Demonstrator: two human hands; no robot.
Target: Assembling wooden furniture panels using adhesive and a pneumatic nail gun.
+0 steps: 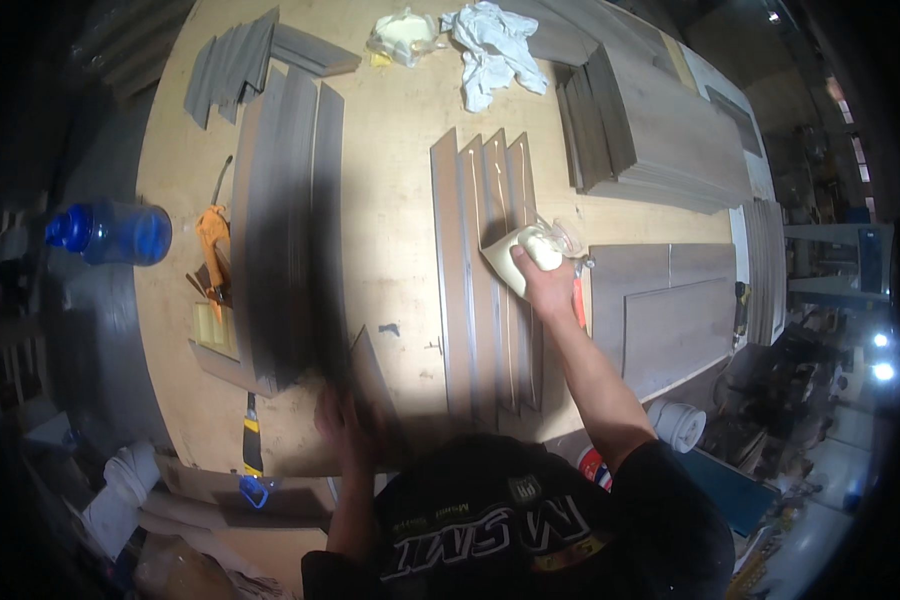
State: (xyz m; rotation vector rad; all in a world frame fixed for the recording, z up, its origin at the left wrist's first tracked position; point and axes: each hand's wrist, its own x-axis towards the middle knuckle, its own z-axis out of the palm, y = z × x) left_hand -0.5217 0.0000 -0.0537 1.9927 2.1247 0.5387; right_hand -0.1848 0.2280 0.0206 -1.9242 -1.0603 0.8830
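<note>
My right hand is closed around a clear plastic bag of cream-coloured glue, its tip low over a row of long brown strips with mitred ends. Thin pale beads of glue run lengthwise along several of these strips, which lie overlapped side by side. My left hand rests in shadow at the near side of the table, its fingers seemingly apart and holding nothing that I can see. Beside it lies a short grey-brown pointed piece. Dark shadow blurs the fingertips.
Long grey boards are stacked left of centre; a large stack stands far right. Flat panels lie right. An orange tool, a blue bottle, a yellow-black handled tool and a crumpled white cloth are around.
</note>
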